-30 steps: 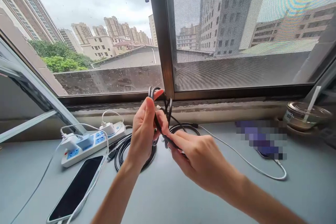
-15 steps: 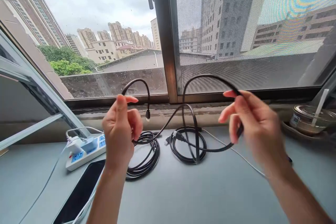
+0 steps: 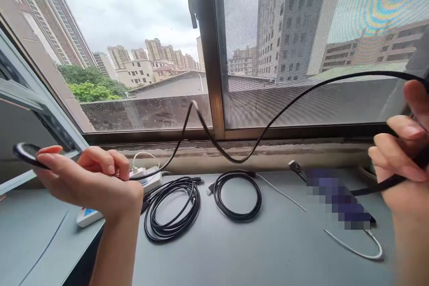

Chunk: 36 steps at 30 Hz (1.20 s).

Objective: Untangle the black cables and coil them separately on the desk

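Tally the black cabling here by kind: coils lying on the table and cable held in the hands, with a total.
Coils on the table: 2
Held cable, between both hands: 1
Total: 3

Dark-framed window (image 3: 211, 53) — cloudy sky (image 3: 140, 0), towers (image 3: 55, 13) outside — grey-blue tabletop (image 3: 268, 250) below.

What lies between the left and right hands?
In the head view, a slack black cable runs from left hand to right hand; on the table behind lie a larger coil and a smaller coil.
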{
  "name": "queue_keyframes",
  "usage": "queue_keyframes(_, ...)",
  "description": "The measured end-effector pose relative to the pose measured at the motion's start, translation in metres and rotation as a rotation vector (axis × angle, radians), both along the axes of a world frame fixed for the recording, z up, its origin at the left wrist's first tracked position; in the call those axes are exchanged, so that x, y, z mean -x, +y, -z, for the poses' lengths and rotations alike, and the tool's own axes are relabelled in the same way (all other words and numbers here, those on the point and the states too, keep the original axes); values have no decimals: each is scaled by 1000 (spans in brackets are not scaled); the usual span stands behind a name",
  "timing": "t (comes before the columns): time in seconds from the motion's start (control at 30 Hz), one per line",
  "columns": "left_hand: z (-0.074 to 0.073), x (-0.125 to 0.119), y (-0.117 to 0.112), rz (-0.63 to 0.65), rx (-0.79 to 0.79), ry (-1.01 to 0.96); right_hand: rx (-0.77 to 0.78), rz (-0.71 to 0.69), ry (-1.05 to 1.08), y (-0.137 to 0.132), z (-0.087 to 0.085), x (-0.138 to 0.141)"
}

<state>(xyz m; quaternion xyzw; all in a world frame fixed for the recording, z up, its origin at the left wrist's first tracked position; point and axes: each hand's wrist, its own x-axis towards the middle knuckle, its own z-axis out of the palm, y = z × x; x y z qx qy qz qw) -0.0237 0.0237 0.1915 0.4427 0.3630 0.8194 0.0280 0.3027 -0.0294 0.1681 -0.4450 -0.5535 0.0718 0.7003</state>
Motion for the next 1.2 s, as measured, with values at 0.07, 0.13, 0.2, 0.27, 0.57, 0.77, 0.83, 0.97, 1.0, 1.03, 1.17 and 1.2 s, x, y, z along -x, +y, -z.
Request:
queue_keyframes(0.07, 0, -3, -2, -6, -3, 22, 6, -122, 355, 0, -3, 10)
queue_keyframes(0.13, -2, -8, -4, 27, 11, 12, 2, -228, 428, -1, -5, 24)
queue_keyframes(0.2, -3, -14, -6, 110, 18, -9, -5, -307, 302, -1, -4, 39)
queue_keyframes(0.27, -2, -18, -7, 302, 68, 13, 30, -367, 158, 0, 1, 53)
queue_keyframes(0.57, 16, -31, -13, 896, 648, 664, 315, -339, -302, 12, 33, 100)
queue_keyframes(0.77, 12, -28, -25, 1003, 590, 579, 394, -351, -413, 7, 47, 112)
queue_keyframes(0.83, 8, -26, -30, 1005, 520, 496, 382, -296, -466, 6, 49, 113)
queue_keyframes(0.97, 1, -23, -33, 957, 361, 353, 285, -70, -488, 6, 48, 112)
queue_keyframes(1.0, 0, -23, -32, 933, 320, 321, 261, -48, -470, 6, 48, 112)
queue_keyframes(1.03, -1, -24, -30, 914, 284, 293, 239, -43, -449, 6, 49, 113)
queue_keyframes(1.17, -3, -28, -25, 948, 251, 219, 133, -10, -404, 4, 51, 115)
queue_keyframes(1.2, -3, -29, -25, 980, 272, 217, 101, 25, -402, 3, 51, 115)
